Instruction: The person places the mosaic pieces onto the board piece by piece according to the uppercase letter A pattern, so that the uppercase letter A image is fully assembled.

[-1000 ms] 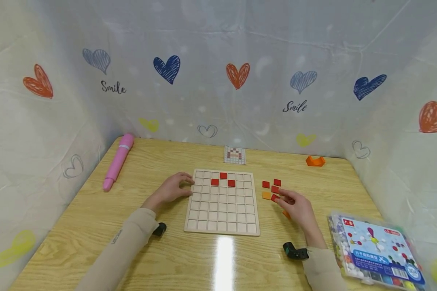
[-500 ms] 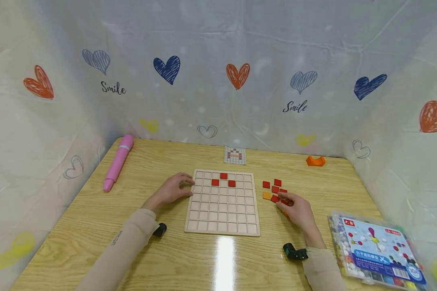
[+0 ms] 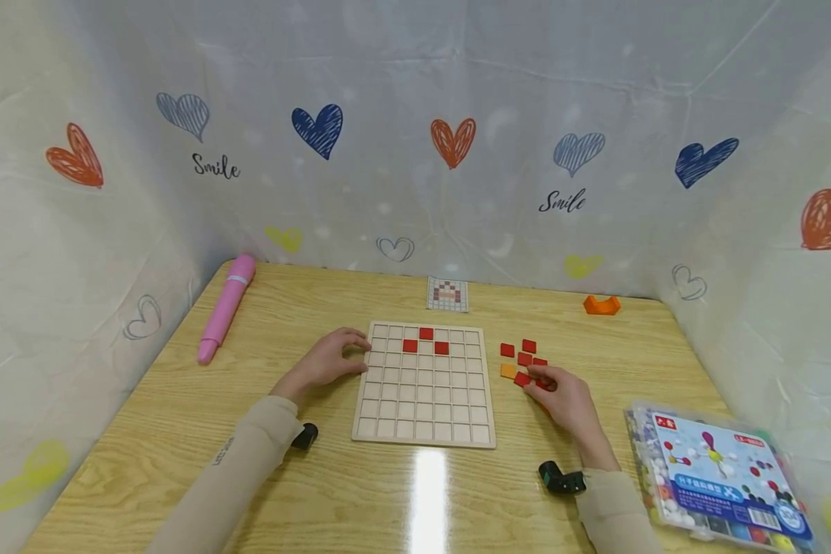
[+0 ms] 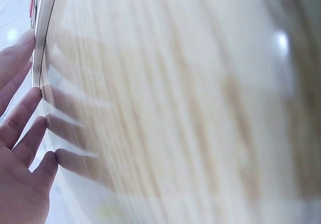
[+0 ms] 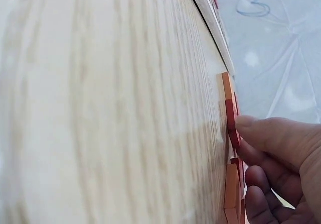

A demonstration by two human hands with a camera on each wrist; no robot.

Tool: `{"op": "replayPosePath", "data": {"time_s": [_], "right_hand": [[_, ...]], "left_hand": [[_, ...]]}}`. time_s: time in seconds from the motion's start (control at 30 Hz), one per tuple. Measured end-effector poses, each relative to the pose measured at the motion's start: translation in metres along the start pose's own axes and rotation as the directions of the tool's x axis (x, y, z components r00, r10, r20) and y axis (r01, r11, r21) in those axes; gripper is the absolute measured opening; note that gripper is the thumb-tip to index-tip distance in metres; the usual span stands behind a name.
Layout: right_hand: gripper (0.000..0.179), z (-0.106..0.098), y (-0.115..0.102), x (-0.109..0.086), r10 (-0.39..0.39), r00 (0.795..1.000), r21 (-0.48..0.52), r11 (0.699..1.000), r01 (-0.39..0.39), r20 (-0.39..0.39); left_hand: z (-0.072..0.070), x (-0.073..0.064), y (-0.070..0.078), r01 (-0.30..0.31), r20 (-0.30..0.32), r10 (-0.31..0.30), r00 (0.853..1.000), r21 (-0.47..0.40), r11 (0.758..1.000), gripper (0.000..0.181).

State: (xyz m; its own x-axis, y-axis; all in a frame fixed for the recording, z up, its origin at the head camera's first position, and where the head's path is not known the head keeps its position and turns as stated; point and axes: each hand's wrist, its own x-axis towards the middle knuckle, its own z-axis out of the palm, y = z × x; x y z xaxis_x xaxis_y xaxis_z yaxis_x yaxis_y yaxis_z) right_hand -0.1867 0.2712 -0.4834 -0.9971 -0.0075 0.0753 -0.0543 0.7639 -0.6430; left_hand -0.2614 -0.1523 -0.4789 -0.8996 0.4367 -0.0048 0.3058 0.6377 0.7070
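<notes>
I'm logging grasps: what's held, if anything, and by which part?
Right hand touches a red tile at its edge; whether gripped can't be told. Left hand only touches the board's left edge.

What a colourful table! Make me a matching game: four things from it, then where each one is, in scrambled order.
Things:
1. left hand
2. right hand
3. printed card
4. plastic box

Places:
A. beyond the grid board, near the back edge of the tabletop
B. on the tabletop's right side
C. at the grid board's left edge
D. with its thumb at a loose red tile

Right pairs: 1-C, 2-D, 3-A, 4-B
</notes>
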Motion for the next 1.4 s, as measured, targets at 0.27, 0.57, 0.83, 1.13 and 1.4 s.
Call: {"op": "replayPosePath", "data": {"time_s": [0.27, 0.57, 0.83, 1.13, 1.4], "right_hand": [[0.034, 0.001, 0.0, 0.004, -0.013, 1.0, -0.002, 1.0, 0.013, 0.016], [0.033, -0.001, -0.004, 0.006, -0.043, 0.999, -0.036, 0.998, 0.043, 0.008], [0.034, -0.007, -0.011, 0.01, -0.025, 1.0, -0.009, 1.0, 0.025, 0.012], [0.036, -0.008, -0.023, 0.015, -0.057, 0.998, 0.0, 0.998, 0.057, 0.017], [0.036, -0.001, -0.041, 0.025, 0.006, 0.994, 0.176, 0.984, -0.025, 0.109]], "left_hand": [[-0.001, 0.002, 0.0, 0.011, -0.002, -0.011, 1.0, 0.001, 1.0, 0.033], [0.0, 0.004, 0.001, 0.021, 0.005, -0.021, 1.0, -0.016, 1.0, 0.034], [-0.001, 0.005, 0.001, 0.027, 0.01, -0.027, 1.0, -0.02, 0.999, 0.034], [-0.001, 0.003, 0.0, 0.013, 0.008, -0.013, 1.0, -0.012, 1.0, 0.034], [-0.001, 0.001, 0.0, 0.006, 0.009, -0.006, 1.0, 0.001, 1.0, 0.034]]}}
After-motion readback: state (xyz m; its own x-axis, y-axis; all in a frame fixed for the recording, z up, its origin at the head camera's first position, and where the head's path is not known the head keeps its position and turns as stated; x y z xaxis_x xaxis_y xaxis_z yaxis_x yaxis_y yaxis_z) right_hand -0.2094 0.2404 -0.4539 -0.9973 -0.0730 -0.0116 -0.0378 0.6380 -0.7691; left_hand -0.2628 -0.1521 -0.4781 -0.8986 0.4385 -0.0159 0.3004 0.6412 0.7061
